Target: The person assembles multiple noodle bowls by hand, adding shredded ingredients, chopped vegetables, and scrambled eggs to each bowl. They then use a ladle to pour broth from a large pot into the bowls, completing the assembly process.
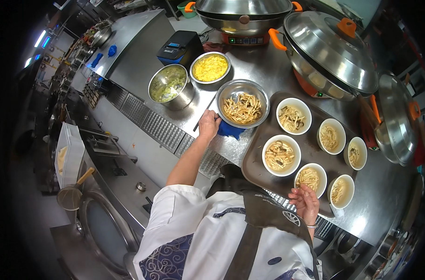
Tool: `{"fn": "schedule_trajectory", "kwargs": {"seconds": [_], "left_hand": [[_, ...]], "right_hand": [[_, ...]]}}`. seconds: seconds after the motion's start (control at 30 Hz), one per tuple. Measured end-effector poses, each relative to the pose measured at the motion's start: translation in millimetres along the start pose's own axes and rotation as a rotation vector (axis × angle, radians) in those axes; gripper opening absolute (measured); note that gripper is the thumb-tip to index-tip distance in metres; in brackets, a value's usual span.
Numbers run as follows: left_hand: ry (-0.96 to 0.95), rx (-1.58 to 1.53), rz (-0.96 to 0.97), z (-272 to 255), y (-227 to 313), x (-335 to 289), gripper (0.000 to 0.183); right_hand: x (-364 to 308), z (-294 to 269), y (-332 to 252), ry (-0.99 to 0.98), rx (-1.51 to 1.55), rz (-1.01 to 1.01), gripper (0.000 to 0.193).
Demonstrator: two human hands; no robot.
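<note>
My left hand (208, 123) is closed at the left of a steel bowl (224, 91) holding pale strips and dark mushroom-like slices. A thin dark line runs by the fingers; whether they grip something is hidden. Blue cloth (230, 131) lies partly under the steel bowl. On the brown tray (255, 171), several white bowls hold portions of similar strips. My right hand (307, 203), fingers loosely bent and apart, is at the near rim of the front middle white bowl (310, 180). Its fingertips overlap that rim; contact is unclear. Nothing shows in this hand.
Beyond the steel bowl stand a pot of green pieces (170, 88), a bowl of yellow food (210, 68) and a black boxy device (180, 46). Large lidded pans (331, 49) with orange handles line the far and right sides. A sink (105, 224) lies at lower left.
</note>
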State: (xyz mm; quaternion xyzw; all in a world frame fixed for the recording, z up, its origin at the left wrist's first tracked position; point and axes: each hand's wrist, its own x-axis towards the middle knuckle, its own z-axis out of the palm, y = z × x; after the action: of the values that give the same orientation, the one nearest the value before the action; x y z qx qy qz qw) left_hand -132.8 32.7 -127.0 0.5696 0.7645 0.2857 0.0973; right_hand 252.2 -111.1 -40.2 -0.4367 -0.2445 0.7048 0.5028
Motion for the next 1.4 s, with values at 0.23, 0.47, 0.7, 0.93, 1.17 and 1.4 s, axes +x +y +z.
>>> {"fn": "schedule_trajectory", "kwargs": {"seconds": [0.23, 0.47, 0.7, 0.93, 1.17, 1.4], "left_hand": [[-0.028, -0.079, 0.044, -35, 4, 15, 0.015], [0.211, 0.110, 0.019, -139, -62, 107, 0.027], [0.377, 0.219, -0.269, -161, -144, 105, 0.040], [-0.140, -0.878, -0.801, -164, -148, 77, 0.034], [0.119, -1.027, -0.262, -183, -89, 32, 0.032], [-0.071, -1.200, -0.113, -168, 42, 43, 0.028]], "right_hand": [[0, 14, -12, 0.110, 0.002, -0.096, 0.029], [12, 54, 13, 0.187, 0.050, -0.069, 0.030], [21, 80, 28, 0.224, 0.053, -0.099, 0.033], [38, 100, 24, 0.135, -0.014, -0.052, 0.030], [44, 103, 15, 0.053, -0.112, -0.066, 0.033], [62, 135, -21, 0.045, -0.177, -0.182, 0.031]]}}
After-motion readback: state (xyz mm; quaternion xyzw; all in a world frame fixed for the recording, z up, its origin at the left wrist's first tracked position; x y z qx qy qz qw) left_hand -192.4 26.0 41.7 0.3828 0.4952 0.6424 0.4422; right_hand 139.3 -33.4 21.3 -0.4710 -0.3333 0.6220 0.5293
